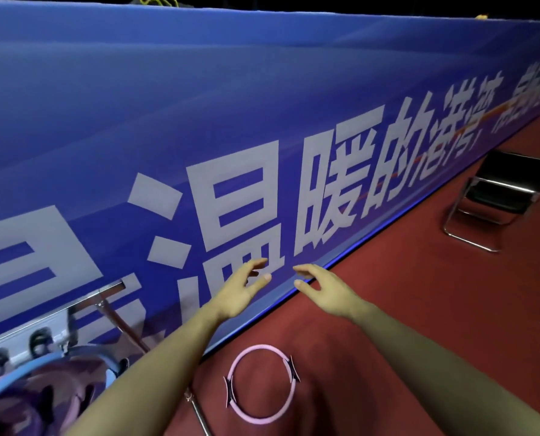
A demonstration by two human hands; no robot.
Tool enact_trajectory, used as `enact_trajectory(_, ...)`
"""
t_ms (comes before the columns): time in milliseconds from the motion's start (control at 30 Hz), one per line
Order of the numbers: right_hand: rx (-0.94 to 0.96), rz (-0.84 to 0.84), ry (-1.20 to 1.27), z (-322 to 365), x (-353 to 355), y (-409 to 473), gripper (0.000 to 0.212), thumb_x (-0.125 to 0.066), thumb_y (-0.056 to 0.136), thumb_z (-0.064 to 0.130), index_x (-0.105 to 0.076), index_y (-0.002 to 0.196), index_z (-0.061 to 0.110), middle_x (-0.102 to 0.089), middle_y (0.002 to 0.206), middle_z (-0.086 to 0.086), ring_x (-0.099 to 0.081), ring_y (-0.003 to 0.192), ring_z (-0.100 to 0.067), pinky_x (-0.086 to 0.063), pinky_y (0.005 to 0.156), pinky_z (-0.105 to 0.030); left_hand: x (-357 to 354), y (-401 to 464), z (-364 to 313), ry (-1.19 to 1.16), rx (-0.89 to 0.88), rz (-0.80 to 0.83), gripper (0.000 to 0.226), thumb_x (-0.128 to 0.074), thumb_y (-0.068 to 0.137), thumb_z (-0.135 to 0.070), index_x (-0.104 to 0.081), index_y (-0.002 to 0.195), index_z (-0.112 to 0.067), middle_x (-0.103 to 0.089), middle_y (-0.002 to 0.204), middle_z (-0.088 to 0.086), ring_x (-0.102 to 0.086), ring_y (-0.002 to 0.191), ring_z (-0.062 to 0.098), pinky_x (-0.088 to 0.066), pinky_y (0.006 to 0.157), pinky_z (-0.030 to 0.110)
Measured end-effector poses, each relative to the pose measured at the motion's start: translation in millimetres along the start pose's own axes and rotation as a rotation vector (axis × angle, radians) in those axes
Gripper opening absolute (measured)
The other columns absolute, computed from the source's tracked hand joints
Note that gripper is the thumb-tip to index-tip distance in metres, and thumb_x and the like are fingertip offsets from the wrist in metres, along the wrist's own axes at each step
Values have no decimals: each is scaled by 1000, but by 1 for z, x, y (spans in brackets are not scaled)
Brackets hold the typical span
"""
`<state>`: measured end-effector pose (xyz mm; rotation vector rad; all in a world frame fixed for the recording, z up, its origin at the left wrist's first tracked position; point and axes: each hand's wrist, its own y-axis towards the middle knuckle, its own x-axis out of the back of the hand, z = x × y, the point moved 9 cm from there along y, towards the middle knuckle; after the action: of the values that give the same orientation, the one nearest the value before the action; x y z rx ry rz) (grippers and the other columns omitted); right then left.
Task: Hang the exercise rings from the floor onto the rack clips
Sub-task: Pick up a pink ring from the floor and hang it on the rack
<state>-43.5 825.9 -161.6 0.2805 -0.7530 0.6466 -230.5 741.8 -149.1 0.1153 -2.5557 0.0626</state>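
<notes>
A pink exercise ring [240, 360] with two black side pads lies flat on the red floor, near the foot of the blue banner wall. My left hand [240, 287] and my right hand [322, 287] are stretched out side by side above and beyond the ring, both empty with fingers apart. At lower left stands the metal rack [17, 338] with black clips on its bar. A blue ring [20, 372] hangs there, partly hidden behind purple patterned fabric.
A long blue banner wall [230, 121] with white characters runs diagonally across the view. A black folding chair [495, 196] with chrome legs stands on the red floor [419, 294] at right. The rack's slanted leg [120, 322] crosses near my left forearm.
</notes>
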Motion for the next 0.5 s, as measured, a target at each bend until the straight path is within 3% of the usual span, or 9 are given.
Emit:
enact_trajectory(133, -2, 59, 24, -17, -11, 47, 49, -55, 97, 54, -51, 142, 34, -57, 138, 16, -51, 127, 0, -46, 107, -36, 5, 36, 26, -21, 48, -37, 53, -51, 99, -56, -45, 147, -35, -51, 146, -14, -49, 133, 7, -38, 115, 36)
enact_trajectory(333, -55, 145, 62, -57, -28, 112, 48, -58, 98, 47, -52, 142, 29, -58, 138, 11, -54, 126, -4, -44, 108, -34, -3, 107, 77, -75, 119, -32, 51, -52, 99, -57, -46, 144, -36, -50, 148, -10, -48, 134, 12, -39, 116, 45)
enact_trajectory(500, -62, 170, 65, -78, -25, 162, 46, -59, 98, 47, -54, 140, 30, -60, 134, 12, -54, 124, -2, -43, 106, -29, -5, 153, 95, -119, 155, -41, 59, -49, 90, -71, -45, 142, -44, -50, 146, -14, -49, 133, 9, -41, 115, 46)
